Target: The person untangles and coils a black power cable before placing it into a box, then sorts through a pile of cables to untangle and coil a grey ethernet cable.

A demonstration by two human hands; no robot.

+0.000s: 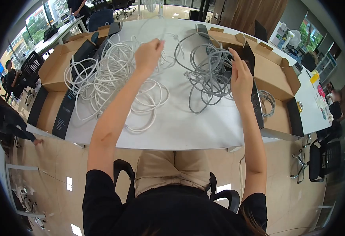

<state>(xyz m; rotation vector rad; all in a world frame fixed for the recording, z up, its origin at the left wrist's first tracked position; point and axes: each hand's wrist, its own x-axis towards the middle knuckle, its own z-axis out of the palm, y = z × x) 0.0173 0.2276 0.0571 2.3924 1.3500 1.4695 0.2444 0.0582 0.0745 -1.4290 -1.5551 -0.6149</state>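
Note:
My left hand [148,57] is closed, with a blurred loop of white cable [153,28] running from its fingers over the far part of the table. Below and left of it spreads a large tangled heap of white cables [109,72], some with plugs at their ends. My right hand [241,78] is at the right edge of a smaller tangle of grey cables [210,67], its fingers stretched forward and slightly bent. The grey cables overlap the fingertips in this view.
An open cardboard box [48,106] stands at the left table edge. At the right, another open box [277,122] holds a coiled grey cable [267,103]. The white table [176,129] shows between the heaps. Office chairs [326,161] and people are around.

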